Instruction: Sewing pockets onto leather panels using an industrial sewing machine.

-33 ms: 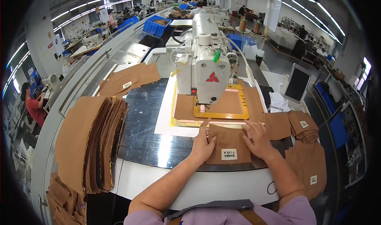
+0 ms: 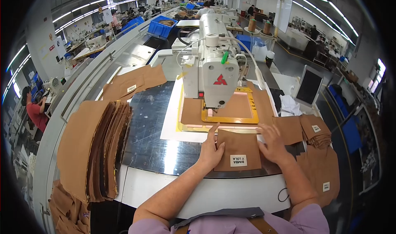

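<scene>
A brown fabric panel with a white sewn label near its lower edge lies flat on the dark metal plate before me. My left hand rests at its left edge, thumb on the fabric and index finger stretched toward the sewing frame. Beside the panel's right edge is my right hand, fingers spread and curved, gripping nothing. Just beyond, a yellow clamp frame lies on a larger brown piece under the white sewing machine head.
A thick stack of brown pieces stands on the left, with loose pieces behind it. Labelled panels and a folded pile lie on the right. Farther back are a tilted screen, thread cones and a blue crate.
My right hand has shifted slightly to the right, off the panel's right edge. The left hand and the panel look the same.
</scene>
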Demonstrator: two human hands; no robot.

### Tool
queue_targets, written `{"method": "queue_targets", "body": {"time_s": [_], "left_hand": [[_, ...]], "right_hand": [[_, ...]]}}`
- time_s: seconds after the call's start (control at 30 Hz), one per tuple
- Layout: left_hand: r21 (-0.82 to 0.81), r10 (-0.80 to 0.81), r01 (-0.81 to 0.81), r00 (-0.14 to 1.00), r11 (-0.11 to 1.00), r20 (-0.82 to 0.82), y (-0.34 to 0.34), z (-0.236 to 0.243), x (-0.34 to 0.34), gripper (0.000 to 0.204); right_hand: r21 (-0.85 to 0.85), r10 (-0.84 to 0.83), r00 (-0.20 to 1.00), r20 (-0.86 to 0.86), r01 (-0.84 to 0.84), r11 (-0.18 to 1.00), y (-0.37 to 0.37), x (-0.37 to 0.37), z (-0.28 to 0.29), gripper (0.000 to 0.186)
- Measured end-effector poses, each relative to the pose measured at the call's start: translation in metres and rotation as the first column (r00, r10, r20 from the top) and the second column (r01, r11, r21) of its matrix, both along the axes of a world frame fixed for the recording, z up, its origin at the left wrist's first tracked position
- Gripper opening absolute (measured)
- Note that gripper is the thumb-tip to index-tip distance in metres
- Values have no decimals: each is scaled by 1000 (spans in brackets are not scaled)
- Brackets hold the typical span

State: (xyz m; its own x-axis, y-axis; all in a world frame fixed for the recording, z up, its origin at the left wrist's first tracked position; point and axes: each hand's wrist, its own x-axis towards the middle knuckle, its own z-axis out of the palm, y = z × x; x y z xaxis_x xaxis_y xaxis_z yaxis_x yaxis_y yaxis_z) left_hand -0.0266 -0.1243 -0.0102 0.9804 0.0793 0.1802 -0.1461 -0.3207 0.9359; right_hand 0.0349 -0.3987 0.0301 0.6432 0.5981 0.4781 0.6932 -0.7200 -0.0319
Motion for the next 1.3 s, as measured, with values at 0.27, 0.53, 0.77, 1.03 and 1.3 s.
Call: {"method": "queue_targets", "body": {"time_s": [0.27,0.53,0.77,1.03,1.3], "left_hand": [[35,24,-31,985,999,172,-4,9,-5,46],[124,-22,-16,955,992,297,-11,9,-10,27],[146,-41,-4,950,989,311,-11,12,-12,26],[162,-61,15,958,987,279,-11,15,-12,26],[162,-143,95,937,982,319,-13,18,-12,37]], "right_hand": [[-56,-268,948,-173,263,963,-84,7,-1,48],[-31,-286,944,-167,285,958,-91,13,-2,25],[432,-418,885,-206,466,772,-151,46,13,18],[570,-821,569,52,658,492,-267,64,37,37],[504,-58,932,-357,245,828,-75,33,19,45]]}}
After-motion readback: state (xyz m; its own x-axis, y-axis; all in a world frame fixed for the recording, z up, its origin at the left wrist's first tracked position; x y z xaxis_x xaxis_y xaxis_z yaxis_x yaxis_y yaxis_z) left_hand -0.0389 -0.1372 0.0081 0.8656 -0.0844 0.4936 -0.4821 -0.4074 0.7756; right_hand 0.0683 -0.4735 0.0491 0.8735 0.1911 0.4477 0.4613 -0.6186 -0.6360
